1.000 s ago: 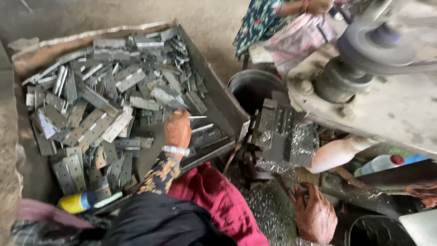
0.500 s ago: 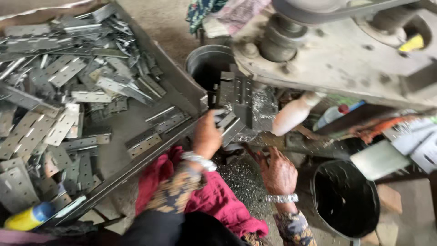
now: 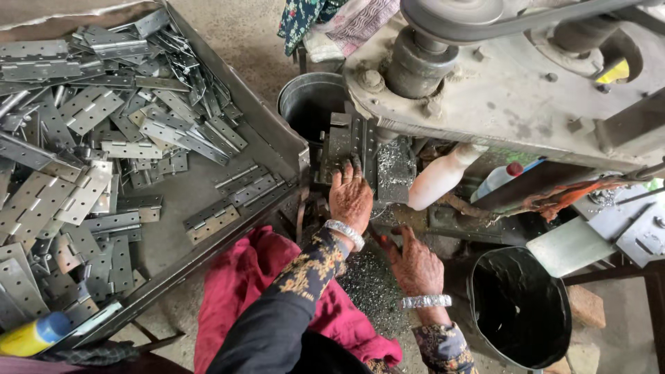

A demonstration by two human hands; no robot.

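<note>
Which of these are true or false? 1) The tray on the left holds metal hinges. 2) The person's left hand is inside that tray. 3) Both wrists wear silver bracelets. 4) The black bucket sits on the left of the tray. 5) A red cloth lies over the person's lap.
1) True: the tray is heaped with flat metal hinges.
2) False: the left hand is at the dark metal fixture under the machine, outside the tray.
3) True: the right hand has one too.
4) False: the black bucket stands at lower right.
5) True: the red cloth.
</note>
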